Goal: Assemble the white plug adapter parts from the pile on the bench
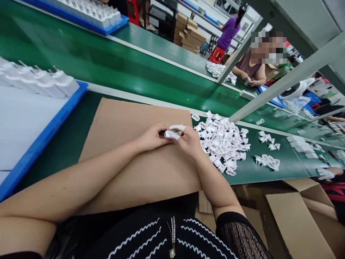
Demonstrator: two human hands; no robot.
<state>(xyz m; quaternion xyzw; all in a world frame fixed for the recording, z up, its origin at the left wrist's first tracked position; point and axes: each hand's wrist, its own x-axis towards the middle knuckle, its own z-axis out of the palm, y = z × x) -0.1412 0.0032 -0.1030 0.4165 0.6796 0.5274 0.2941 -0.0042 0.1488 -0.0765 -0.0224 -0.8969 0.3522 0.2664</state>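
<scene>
My left hand (152, 137) and my right hand (189, 141) meet over a brown cardboard sheet (126, 118) on the green bench. Both pinch a small white plastic part (171, 134) between their fingertips. The right hand's fingers wear white finger cots. A heap of several similar white plastic parts (221, 140) lies just right of my right hand, partly on the cardboard's edge.
A blue tray (40, 140) with white chargers (48, 84) stands at the left. Smaller white part piles (266, 162) lie farther right. A green conveyor belt (107, 61) runs behind. A co-worker (250, 66) sits across. Open cardboard boxes (296, 219) stand below right.
</scene>
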